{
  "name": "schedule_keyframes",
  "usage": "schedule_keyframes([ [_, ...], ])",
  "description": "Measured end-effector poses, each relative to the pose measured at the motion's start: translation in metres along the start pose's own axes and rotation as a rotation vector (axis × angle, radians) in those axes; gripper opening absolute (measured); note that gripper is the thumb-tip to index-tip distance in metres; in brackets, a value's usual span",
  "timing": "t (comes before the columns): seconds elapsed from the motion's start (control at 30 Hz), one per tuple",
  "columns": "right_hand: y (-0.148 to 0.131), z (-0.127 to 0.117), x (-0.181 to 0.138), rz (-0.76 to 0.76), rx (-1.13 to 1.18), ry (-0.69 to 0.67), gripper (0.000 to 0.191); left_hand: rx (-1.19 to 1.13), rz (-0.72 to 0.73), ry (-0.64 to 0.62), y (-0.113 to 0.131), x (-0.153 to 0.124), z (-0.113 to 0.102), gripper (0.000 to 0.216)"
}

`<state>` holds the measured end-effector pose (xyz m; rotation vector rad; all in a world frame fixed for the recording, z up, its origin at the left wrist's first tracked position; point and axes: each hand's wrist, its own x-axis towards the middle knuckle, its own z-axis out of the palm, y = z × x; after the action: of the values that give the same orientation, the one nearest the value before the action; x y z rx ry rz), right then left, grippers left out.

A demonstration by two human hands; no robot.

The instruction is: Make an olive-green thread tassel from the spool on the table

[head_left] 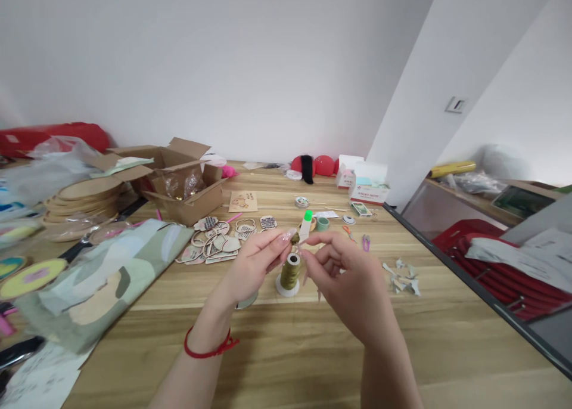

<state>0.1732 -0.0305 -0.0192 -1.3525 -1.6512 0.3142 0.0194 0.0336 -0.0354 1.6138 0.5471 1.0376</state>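
Over the wooden table my left hand (261,257), a red cord bracelet at its wrist, pinches a small dark olive piece (295,238) between thumb and fingers. It looks like a bit of wound thread, too small to tell for sure. My right hand (342,272) meets it from the other side, thumb and index finger closed close to the piece; what they hold is too fine to make out. Just below the fingertips stands a spool of olive-green thread (291,273), upright on its white base. Behind the hands is a glue stick (307,223) with a bright green cap.
Left of my hands lie wooden cutouts (218,242), a folded patterned cloth (102,278) and an open cardboard box (183,197). To the right are orange scissors (348,232), a purple clip-like tool (366,242), paper scraps (404,278) and sticky-note boxes (369,189).
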Motion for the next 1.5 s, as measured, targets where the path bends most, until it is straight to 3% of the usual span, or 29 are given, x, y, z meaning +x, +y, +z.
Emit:
schedule_keyframes([
  [0.3,0.004,0.004,0.003,-0.127,-0.306,0.218,0.009,0.031,-0.009,-0.006,-0.002,0.0,-0.003,0.042],
  [0.47,0.011,0.003,0.007,-0.136,-0.425,0.324,0.03,0.014,-0.038,0.011,-0.002,-0.001,-0.003,0.043],
  [0.63,0.028,-0.009,0.015,-0.047,-0.408,0.459,0.03,-0.14,-0.088,0.063,-0.002,-0.001,-0.009,0.045],
  [0.8,0.054,-0.035,0.021,0.113,-0.367,0.706,0.033,-0.222,-0.114,0.173,-0.001,0.0,-0.021,0.044],
  [0.97,0.069,-0.058,0.02,0.254,-0.244,0.846,0.036,-0.031,-0.079,0.259,0.005,-0.003,-0.032,0.043],
  [1.1,0.072,-0.068,0.018,0.331,-0.078,0.869,0.038,0.061,-0.056,0.302,0.002,-0.002,-0.038,0.041],
  [1.23,0.075,-0.075,0.018,0.309,0.156,0.906,0.038,0.188,-0.026,0.359,-0.007,0.0,-0.044,0.04],
  [1.4,0.076,-0.088,0.017,0.389,0.478,0.917,0.016,0.324,-0.009,0.408,-0.017,0.0,-0.055,0.038],
  [1.5,0.081,-0.093,0.017,0.332,0.475,1.009,0.013,0.388,0.001,0.426,-0.017,0.0,-0.056,0.037],
])
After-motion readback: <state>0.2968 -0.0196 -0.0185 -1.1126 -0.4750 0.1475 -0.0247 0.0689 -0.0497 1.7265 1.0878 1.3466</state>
